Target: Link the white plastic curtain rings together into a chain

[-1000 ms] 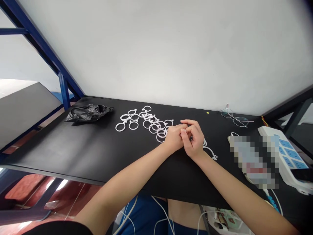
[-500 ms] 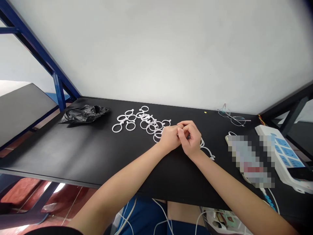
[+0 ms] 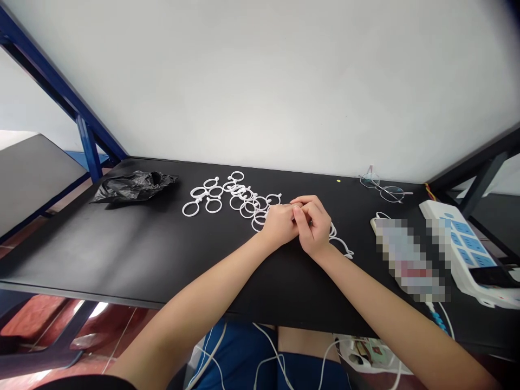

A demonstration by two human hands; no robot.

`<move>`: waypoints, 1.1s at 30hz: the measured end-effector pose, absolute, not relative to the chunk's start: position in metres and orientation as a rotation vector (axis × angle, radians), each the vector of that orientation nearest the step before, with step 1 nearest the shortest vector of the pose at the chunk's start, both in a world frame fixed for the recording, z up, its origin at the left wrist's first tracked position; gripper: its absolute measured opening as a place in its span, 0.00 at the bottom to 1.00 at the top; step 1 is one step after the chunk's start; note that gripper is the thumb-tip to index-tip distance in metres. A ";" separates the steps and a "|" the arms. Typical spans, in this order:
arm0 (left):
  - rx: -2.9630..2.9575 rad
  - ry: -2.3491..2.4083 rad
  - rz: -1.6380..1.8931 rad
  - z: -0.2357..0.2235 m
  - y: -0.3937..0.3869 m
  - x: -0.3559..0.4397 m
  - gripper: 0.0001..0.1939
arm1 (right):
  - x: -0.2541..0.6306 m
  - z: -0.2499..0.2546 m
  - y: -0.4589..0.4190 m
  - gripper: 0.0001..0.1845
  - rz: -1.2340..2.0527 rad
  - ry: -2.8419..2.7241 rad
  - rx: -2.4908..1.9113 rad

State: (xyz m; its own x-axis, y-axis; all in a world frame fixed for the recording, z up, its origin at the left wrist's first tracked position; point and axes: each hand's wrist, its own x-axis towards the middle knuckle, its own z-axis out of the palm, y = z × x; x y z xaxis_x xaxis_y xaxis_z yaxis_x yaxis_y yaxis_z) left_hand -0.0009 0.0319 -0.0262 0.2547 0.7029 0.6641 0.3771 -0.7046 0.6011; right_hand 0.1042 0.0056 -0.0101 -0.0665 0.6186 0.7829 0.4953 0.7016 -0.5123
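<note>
While pixels mask the phone (image 3: 410, 257), beside white rings (image 3: 240, 190) the right hand (image 3: 314, 225) clasps the left hand (image 3: 277, 225), whose grip is unclear.

black bag (crumpled) (image 3: 132, 187), left | eyeglasses (image 3: 392, 194) near wall (image 3: 260, 92) | pixelated device (image 3: 408, 257), probably a phone | power strip (image 3: 467, 249), right

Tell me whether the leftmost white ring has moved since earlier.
No: the leftmost white ring keeps its place on the black table; only the view shifted.
</note>
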 end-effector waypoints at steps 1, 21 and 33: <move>2.211 0.989 1.436 -0.026 0.032 -0.001 0.14 | 0.104 -0.010 0.006 0.13 0.131 -1.709 -0.897; 2.224 0.975 1.425 -0.025 0.033 -0.001 0.15 | 0.103 -0.011 0.006 0.13 0.141 -1.692 -0.897; 2.265 1.013 1.436 -0.028 0.034 -0.001 0.15 | 0.102 -0.011 0.007 0.12 0.194 -1.703 -0.883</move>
